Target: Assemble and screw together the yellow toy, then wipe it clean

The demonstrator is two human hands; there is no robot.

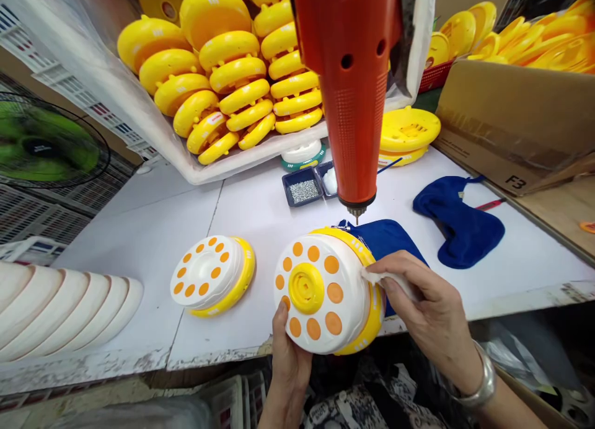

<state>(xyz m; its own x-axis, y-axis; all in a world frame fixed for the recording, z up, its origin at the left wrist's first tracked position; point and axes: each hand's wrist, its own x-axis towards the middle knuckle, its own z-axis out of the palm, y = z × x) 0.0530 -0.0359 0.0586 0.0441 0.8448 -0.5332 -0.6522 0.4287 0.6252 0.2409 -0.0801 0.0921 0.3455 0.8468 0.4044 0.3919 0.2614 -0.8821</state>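
A round white-and-yellow plastic toy body (325, 255) with a ring of orange dots and a yellow hub is tilted towards me at the table's front edge. My left hand (290, 354) grips its lower left side, thumb on the white face. In my right hand (425, 305) a white cloth or tissue (374, 277) is pinched against the body's right side. Behind it lies a dark blue cloth pad (390, 237). Above hangs an orange electric screwdriver (356, 100), its bit pointing down, untouched by either hand. A similar body (209, 271) rests on the table to the left.
Nested white shells (65, 308) lie at the left. Behind stand a tilted crate of yellow rings (232, 63), a tray of small screws (303, 190) and yellow discs (409, 131). A cardboard box (515, 119) and blue cloth piece (460, 221) are rightward; a green fan (41, 144) is far left.
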